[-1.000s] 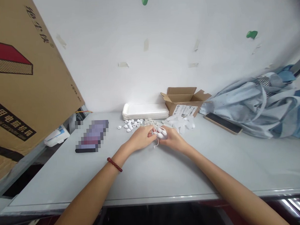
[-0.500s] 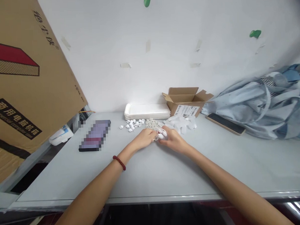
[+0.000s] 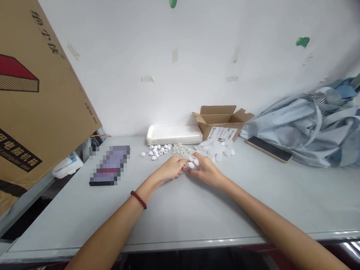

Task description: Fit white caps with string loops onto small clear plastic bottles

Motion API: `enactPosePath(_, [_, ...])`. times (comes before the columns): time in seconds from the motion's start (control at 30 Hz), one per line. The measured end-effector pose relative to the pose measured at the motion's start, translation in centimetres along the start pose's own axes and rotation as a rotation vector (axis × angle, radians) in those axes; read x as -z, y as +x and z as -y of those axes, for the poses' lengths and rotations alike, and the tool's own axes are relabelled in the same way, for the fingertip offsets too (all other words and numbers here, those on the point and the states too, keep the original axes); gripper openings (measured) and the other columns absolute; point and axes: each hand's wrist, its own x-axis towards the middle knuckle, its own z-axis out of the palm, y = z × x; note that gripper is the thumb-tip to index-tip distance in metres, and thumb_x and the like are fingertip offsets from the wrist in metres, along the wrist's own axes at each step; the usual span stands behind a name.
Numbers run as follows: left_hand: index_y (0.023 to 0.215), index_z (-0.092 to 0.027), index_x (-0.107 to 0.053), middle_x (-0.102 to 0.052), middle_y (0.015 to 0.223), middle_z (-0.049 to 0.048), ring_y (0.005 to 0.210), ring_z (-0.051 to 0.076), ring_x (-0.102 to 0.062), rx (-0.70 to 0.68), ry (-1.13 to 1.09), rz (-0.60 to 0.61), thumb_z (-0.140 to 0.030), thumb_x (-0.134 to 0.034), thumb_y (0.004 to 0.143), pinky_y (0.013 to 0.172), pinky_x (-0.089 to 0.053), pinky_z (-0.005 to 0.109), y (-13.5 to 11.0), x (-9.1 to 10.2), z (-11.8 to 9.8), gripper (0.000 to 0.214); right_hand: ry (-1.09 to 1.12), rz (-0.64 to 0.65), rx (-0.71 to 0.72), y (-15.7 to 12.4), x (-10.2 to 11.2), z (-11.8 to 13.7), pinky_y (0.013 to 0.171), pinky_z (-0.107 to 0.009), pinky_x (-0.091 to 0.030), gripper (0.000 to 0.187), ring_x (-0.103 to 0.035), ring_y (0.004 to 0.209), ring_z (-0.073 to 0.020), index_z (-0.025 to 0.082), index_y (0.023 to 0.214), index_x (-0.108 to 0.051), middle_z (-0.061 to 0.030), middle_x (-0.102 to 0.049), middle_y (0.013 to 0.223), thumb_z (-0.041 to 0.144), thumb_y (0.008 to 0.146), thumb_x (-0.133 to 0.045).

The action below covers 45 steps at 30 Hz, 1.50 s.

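My left hand (image 3: 171, 168) is closed in a pinch on a thin pale cord (image 3: 185, 164) at the table's middle. Beside it, my right hand (image 3: 208, 170) curls its fingers around several small white rounded pieces (image 3: 192, 163), which seem joined to that cord. The two hands almost meet, and part of the cord is hidden by fingers. Just beyond them lies a heap of off-white cords (image 3: 181, 150). Several loose white caps (image 3: 157, 151) are scattered to its left. Translucent white plastic pieces (image 3: 217, 149) lie behind my right hand.
A stack of white trays (image 3: 174, 134) and an open cardboard box (image 3: 219, 123) stand against the wall. A blurred-out phone-like device (image 3: 110, 165) lies left, a phone (image 3: 269, 149) right beside blue-grey fabric (image 3: 294, 119). A large carton (image 3: 49, 104) leans at left.
The view has shifted slightly, so the table items sit a little further left. My left hand has turned, showing more of its lower fingers. Both hands keep hold of the pieces and cord.
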Motion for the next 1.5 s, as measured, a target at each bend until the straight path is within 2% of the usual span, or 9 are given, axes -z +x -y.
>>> enactPosePath(0.13, [0.057, -0.019, -0.047, -0.035, 0.045, -0.0038, 0.040, 0.009, -0.028, 0.006, 0.083, -0.015, -0.046, -0.043, 0.083, 0.039, -0.020, 0.025, -0.1, 0.1, -0.3, 0.038, -0.003, 0.006, 0.008, 0.0, 0.0, -0.1, 0.061, -0.025, -0.035, 0.017, -0.052, 0.067, -0.0163, 0.019, 0.086, -0.048, 0.0015, -0.057, 0.075, 0.021, 0.070, -0.054])
enactPosePath(0.23, [0.061, -0.017, -0.056, -0.041, 0.047, -0.0031, 0.044, 0.010, -0.032, -0.111, 0.206, -0.043, -0.044, -0.047, 0.081, 0.044, -0.025, 0.025, -0.6, 1.0, -0.9, 0.035, -0.012, -0.002, -0.006, 0.0, 0.0, -0.3, 0.059, -0.025, -0.034, 0.016, -0.051, 0.065, -0.0159, 0.020, 0.084, -0.047, 0.0025, -0.056, 0.073, 0.022, 0.071, -0.056])
enactPosePath(0.43, [0.096, -0.017, -0.064, -0.038, 0.051, -0.0061, 0.047, 0.010, -0.031, -0.298, 0.405, -0.028, -0.031, -0.053, 0.078, 0.048, -0.023, 0.024, -1.3, 2.0, -1.1, 0.026, -0.031, 0.000, -0.046, 0.3, -0.2, -0.8, 0.054, -0.024, -0.031, 0.019, -0.048, 0.062, -0.0156, 0.021, 0.081, -0.044, 0.0040, -0.052, 0.067, 0.028, 0.072, -0.059])
enactPosePath(0.63, [0.075, -0.016, -0.057, -0.047, 0.060, -0.0032, 0.055, 0.011, -0.040, -0.377, 0.514, -0.127, -0.030, -0.054, 0.076, 0.051, -0.026, 0.024, -1.1, 1.3, -0.8, 0.014, -0.040, -0.002, -0.019, 0.3, -0.3, -0.9, 0.055, -0.025, -0.031, 0.018, -0.049, 0.061, -0.0156, 0.020, 0.080, -0.043, 0.0038, -0.053, 0.068, 0.027, 0.072, -0.058])
enactPosePath(0.87, [0.055, -0.016, -0.052, -0.043, 0.050, -0.0027, 0.047, 0.010, -0.035, -0.268, 0.469, -0.103, -0.029, -0.039, 0.083, 0.048, -0.024, 0.026, -0.7, 1.5, -0.5, 0.033, -0.005, 0.007, -0.020, 0.1, -0.3, -0.2, 0.058, -0.025, -0.033, 0.018, -0.051, 0.065, -0.0159, 0.020, 0.084, -0.047, 0.0029, -0.056, 0.072, 0.025, 0.072, -0.058])
enactPosePath(1.07, [0.083, -0.018, -0.061, -0.043, 0.059, -0.0042, 0.053, 0.011, -0.037, -0.329, 0.466, -0.064, -0.028, -0.055, 0.074, 0.049, -0.026, 0.024, -1.0, 2.0, -0.9, 0.015, -0.022, 0.000, -0.043, 0.1, -0.4, -0.3, 0.055, -0.024, -0.031, 0.019, -0.049, 0.061, -0.0153, 0.021, 0.080, -0.044, 0.0043, -0.053, 0.067, 0.028, 0.071, -0.059])
enactPosePath(1.27, [0.060, -0.019, -0.042, -0.039, 0.056, -0.0038, 0.053, 0.011, -0.035, -0.347, 0.548, -0.107, -0.029, -0.049, 0.077, 0.049, -0.024, 0.025, -0.9, 1.5, -0.8, 0.022, -0.014, -0.006, -0.025, 0.1, -0.1, 0.4, 0.056, -0.024, -0.032, 0.017, -0.050, 0.063, -0.0157, 0.020, 0.079, -0.045, 0.0035, -0.054, 0.069, 0.026, 0.070, -0.058])
enactPosePath(1.4, [0.052, -0.018, -0.039, -0.032, 0.049, -0.0040, 0.046, 0.010, -0.028, -0.248, 0.543, -0.040, -0.035, -0.045, 0.080, 0.046, -0.019, 0.026, -0.9, 2.0, -0.9, 0.033, -0.006, 0.008, -0.004, 0.0, -0.3, 0.6, 0.056, -0.024, -0.033, 0.017, -0.049, 0.062, -0.0152, 0.020, 0.081, -0.047, 0.0037, -0.055, 0.069, 0.026, 0.070, -0.060])
enactPosePath(1.5, [0.053, -0.017, -0.048, -0.040, 0.047, -0.0030, 0.044, 0.009, -0.032, -0.113, 0.417, 0.001, -0.041, -0.049, 0.078, 0.044, -0.022, 0.025, -1.1, 2.4, -1.1, 0.034, -0.022, 0.015, -0.027, 0.0, -0.5, 0.6, 0.055, -0.024, -0.033, 0.019, -0.051, 0.063, -0.0160, 0.020, 0.084, -0.049, 0.0035, -0.057, 0.070, 0.029, 0.071, -0.060])
